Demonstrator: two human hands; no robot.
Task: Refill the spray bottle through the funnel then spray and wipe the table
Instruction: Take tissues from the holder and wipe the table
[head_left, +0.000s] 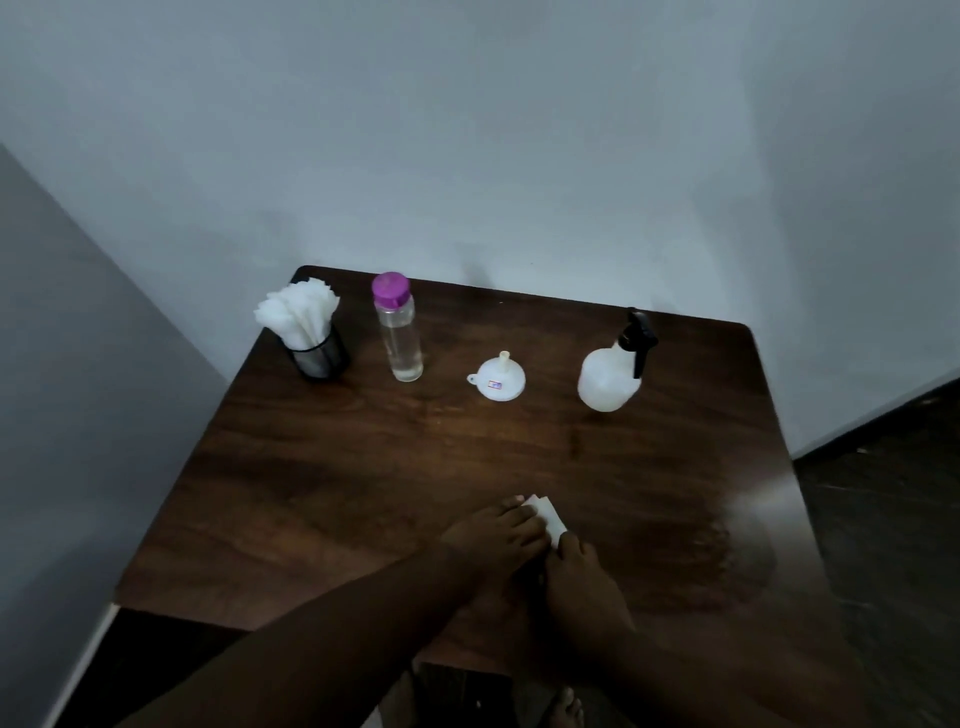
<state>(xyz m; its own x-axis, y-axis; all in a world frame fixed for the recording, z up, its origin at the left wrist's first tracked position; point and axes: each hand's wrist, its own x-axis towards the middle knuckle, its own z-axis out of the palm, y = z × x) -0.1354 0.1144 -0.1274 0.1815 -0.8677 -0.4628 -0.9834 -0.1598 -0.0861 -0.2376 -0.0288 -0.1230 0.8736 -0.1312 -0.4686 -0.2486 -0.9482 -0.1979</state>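
wiping | tissue (549, 513) near table's (363, 493) front edge — left hand (493, 535) flat on it, fingers straight, pressing | right hand (579, 577) at its corner, grip unclear | spray bottle (609, 376), funnel (496, 378) toward back edge — likely leaving wiping room

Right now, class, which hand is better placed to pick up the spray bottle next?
Probably the right hand: the spray bottle stands far right, on its side. The left hand presses the tissue and would cross over.

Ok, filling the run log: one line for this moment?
left hand, right hand: on folded white tissue | white plastic spray bottle: upright, untouched | white funnel: inverted on dark wooden table
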